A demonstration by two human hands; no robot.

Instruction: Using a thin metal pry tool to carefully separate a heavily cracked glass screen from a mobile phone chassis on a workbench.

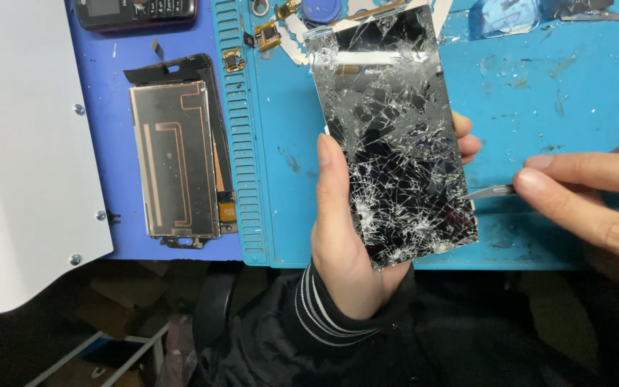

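My left hand (pixel 342 236) grips a shattered black phone screen (pixel 392 136) from below and behind, thumb along its left edge, fingertips showing past its right edge. The glass is cracked all over and tilts slightly left. My right hand (pixel 596 201) comes in from the right, pinching a thin metal blade (pixel 490 191) between thumb and forefinger. The blade's tip meets the right edge of the screen near its lower half.
A blue work mat (pixel 560 107) with a ribbed left side lies under the hands. A phone frame with copper-coloured backing (pixel 177 158) rests at left. A white panel (pixel 16 143), a dark keypad phone (pixel 134 11) and small parts (pixel 270 32) sit around.
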